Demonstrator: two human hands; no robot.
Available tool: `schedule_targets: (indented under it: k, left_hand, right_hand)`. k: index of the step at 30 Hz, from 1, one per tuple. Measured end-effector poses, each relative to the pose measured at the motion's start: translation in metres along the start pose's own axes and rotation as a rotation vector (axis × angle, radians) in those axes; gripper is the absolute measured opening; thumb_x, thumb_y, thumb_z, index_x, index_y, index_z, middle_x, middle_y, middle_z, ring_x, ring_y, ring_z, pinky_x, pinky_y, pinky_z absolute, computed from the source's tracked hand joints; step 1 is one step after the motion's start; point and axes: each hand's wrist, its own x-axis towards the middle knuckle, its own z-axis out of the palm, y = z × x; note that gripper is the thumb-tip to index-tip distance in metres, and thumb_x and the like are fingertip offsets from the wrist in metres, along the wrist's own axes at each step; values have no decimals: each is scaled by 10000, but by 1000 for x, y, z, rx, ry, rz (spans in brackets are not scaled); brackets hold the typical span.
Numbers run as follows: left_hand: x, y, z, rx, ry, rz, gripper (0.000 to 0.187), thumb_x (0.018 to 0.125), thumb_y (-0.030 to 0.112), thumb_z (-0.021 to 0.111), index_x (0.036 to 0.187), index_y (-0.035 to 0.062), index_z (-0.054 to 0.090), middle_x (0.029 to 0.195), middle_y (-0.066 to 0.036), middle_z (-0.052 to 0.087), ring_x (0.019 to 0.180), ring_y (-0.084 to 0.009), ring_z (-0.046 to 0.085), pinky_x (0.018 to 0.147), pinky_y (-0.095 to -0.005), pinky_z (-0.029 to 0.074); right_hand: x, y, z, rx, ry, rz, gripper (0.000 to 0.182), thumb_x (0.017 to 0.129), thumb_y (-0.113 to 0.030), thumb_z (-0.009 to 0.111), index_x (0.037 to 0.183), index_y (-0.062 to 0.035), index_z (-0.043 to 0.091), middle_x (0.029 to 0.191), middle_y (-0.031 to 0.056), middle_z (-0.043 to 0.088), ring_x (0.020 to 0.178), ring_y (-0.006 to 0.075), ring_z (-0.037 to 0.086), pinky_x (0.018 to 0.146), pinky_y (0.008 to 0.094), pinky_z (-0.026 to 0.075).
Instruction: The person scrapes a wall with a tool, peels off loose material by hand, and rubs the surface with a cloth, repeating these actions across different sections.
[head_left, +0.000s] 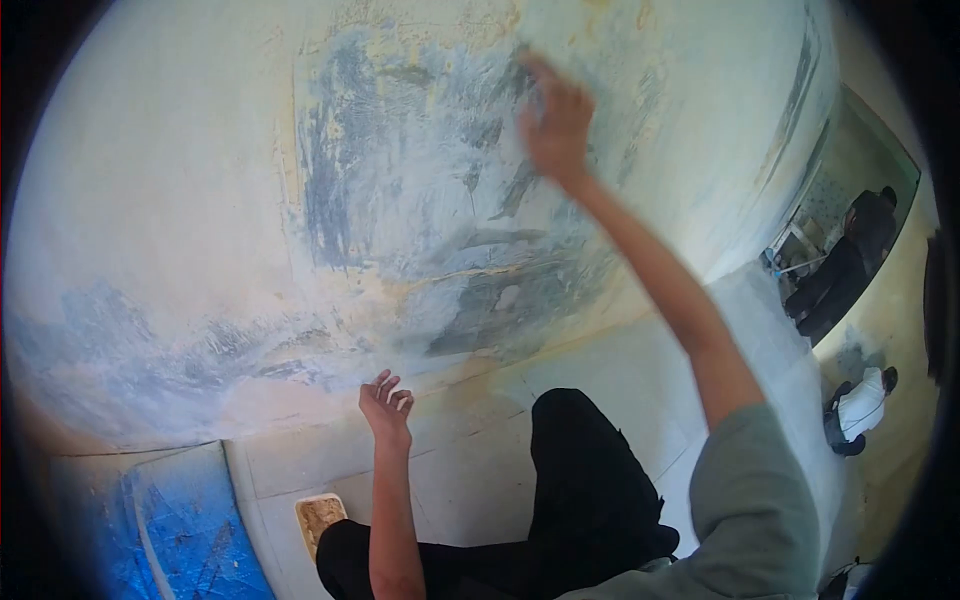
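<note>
My right hand (560, 125) is raised against the patched wall (400, 150), near the upper part of its grey, rough area. Its fingers are curled and blurred, and whatever they may hold is too small to make out. Low in front of the wall, above my thigh, my left hand (387, 402) has its fingers apart and slightly bent, with nothing in it. Grey smears and yellowish patches mark the plaster. A small tray of brown material (322, 515) sits on the floor beside my knee.
A blue plastic sheet (190, 530) lies at the lower left. Pale floor tiles (470, 440) run along the wall's base. At the right, a person in dark clothes (850, 250) is in an opening, and a person in a white top (860, 405) is farther down.
</note>
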Motion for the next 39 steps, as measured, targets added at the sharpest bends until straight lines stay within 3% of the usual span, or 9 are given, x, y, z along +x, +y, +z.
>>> schedule_targets:
  k: [1, 5, 9, 12, 14, 24, 28, 30, 39]
  left_hand:
    - [-1, 0, 1, 33, -23, 43, 458, 888, 368, 395, 1180, 54, 554, 1000, -66, 573, 712, -195, 533, 671, -335, 453]
    - [3, 0, -3, -2, 39, -20, 449, 891, 370, 395, 1167, 59, 565, 1001, -63, 570, 715, -193, 531, 680, -334, 449]
    - [-4, 3, -6, 39, 51, -14, 441, 890, 363, 400, 1163, 59, 565, 993, -59, 567, 714, -190, 526, 679, -330, 449]
    - [-7, 0, -3, 61, 23, -14, 432, 891, 356, 404, 1156, 56, 565, 988, -62, 563, 711, -189, 527, 675, -329, 451]
    - [-5, -4, -3, 40, 63, -35, 423, 893, 349, 401, 1146, 52, 565, 980, -60, 558, 701, -189, 526, 666, -330, 451]
    - [-17, -19, 27, 104, -1, -83, 413, 902, 310, 396, 1171, 40, 553, 971, -69, 562, 696, -190, 523, 654, -340, 440]
    - [-27, -10, 33, 188, 15, 8, 418, 912, 300, 400, 1201, 36, 547, 1001, -69, 568, 746, -190, 545, 687, -336, 449]
    - [-40, -1, 41, 454, -54, 160, 428, 934, 288, 400, 1250, 32, 532, 1081, -71, 584, 846, -190, 574, 767, -338, 469]
    - [-75, 18, 59, 388, -223, 311, 283, 938, 146, 583, 1188, 14, 568, 1159, -83, 598, 1003, -167, 591, 895, -340, 500]
  right_hand:
    - [-39, -29, 10, -91, 21, 74, 541, 825, -327, 609, 1335, -170, 518, 1196, 58, 539, 1041, 265, 471, 941, 450, 358]
    - [-139, -95, -9, 271, -460, -418, 501, 781, -288, 684, 1243, -129, 572, 1165, 97, 554, 1008, 270, 489, 974, 453, 369]
    - [-148, -68, 16, 305, -319, -520, 517, 782, -278, 684, 1266, -142, 563, 1132, 96, 558, 1030, 258, 494, 979, 453, 370]
    - [-149, -77, 13, 204, -351, -46, 537, 806, -264, 658, 1305, -108, 535, 1135, 113, 539, 1069, 291, 475, 985, 478, 350]
    - [-166, -117, 29, -31, -98, 462, 527, 849, -279, 617, 1327, -84, 513, 1180, 106, 523, 1094, 324, 454, 948, 512, 349]
    - [-205, -172, 6, 259, -306, 533, 335, 834, -58, 638, 1168, -82, 614, 1029, 104, 534, 933, 316, 502, 857, 472, 402]
    - [-180, -181, -17, 834, -157, 952, 264, 864, -20, 619, 1126, -39, 600, 948, 94, 574, 841, 221, 578, 729, 328, 480]
    - [-183, -187, -22, 1548, -446, 1601, 238, 904, -45, 600, 1141, -24, 591, 1032, 66, 603, 897, 159, 594, 751, 307, 496]
    - [-172, -194, -60, 2005, -1035, 1347, 292, 900, -91, 631, 1173, 4, 590, 1054, 85, 643, 986, 156, 609, 770, 311, 516]
